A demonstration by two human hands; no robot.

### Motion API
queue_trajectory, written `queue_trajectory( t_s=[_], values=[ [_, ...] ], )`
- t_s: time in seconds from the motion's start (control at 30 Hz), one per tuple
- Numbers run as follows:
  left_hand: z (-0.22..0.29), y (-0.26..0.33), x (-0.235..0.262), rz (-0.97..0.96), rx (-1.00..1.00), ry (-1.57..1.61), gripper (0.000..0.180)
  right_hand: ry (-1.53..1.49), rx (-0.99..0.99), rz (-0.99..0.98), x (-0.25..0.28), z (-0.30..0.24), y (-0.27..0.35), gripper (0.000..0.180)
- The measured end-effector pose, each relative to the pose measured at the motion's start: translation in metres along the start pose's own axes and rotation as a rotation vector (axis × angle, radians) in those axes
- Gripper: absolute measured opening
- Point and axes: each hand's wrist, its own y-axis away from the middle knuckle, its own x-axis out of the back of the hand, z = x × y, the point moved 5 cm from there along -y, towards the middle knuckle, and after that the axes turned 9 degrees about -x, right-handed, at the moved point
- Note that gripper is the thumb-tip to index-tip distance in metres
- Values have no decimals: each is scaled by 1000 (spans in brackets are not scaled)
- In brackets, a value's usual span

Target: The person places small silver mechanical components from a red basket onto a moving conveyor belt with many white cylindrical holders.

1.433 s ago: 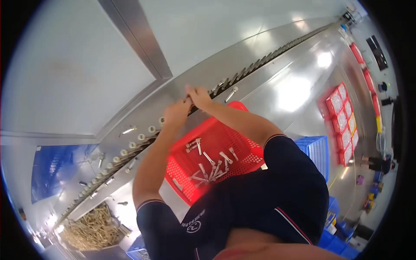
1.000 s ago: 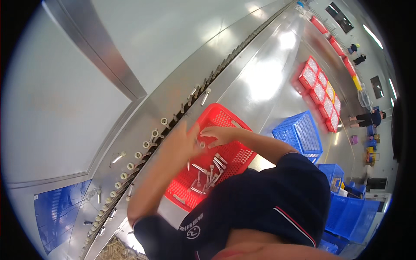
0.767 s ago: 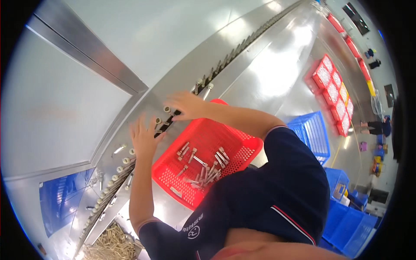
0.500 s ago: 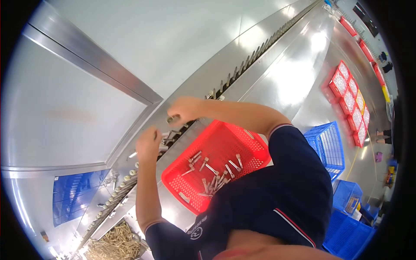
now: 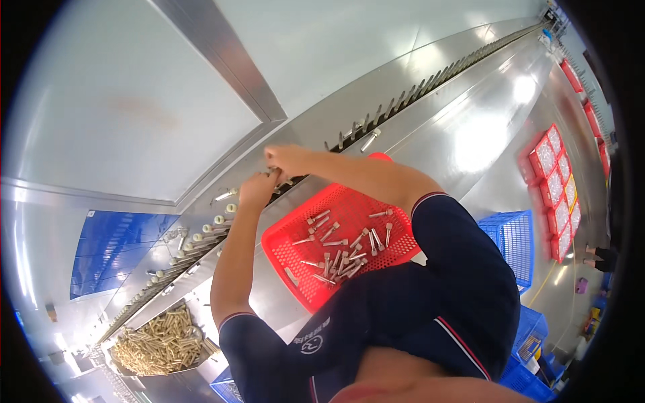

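Observation:
My left hand (image 5: 256, 189) and my right hand (image 5: 287, 160) meet over a dark conveyor slot (image 5: 295, 181) in a steel bench. The fingers of both hands are closed; what they hold, if anything, is hidden among them. Upright rods (image 5: 411, 99) stand along the slot to the right. On the left, silvery pieces with pale round caps (image 5: 207, 229) line it. A loose silvery tube with a wider head (image 5: 370, 140) lies beside the slot, right of my hands. Below my arms sits a red perforated basket (image 5: 285, 232) holding several similar tubes (image 5: 346, 258).
A heap of gold-coloured pieces (image 5: 161, 341) fills a tray at lower left. Blue crates (image 5: 510, 238) stand at the right, and red trays of small clear pieces (image 5: 554, 191) lie beyond them. A pale panel wall (image 5: 161, 114) rises behind the slot.
My hands, apart half a second ago, have come together over the slot. The whole view has shifted, bringing the basket and the gold-coloured heap further into sight.

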Motion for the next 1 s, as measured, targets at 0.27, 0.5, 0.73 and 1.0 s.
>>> queue_trajectory(
  t_s=[0.27, 0.5, 0.73, 1.0],
  values=[
    [28, -39, 79, 162, -210, 300, 18, -473, -66, 11, 22, 72, 25, 39],
    [99, 99, 16, -214, -437, 558, 28, -161, -194, -63, -9, 9, 120, 58],
    [20, 50, 73, 532, -232, 74, 32, 193, 32, 397, 29, -26, 68, 57],
    [-2, 44, 93, 31, 57, 421, 18, -223, -134, 169, 80, -12, 77, 29]
  ],
)
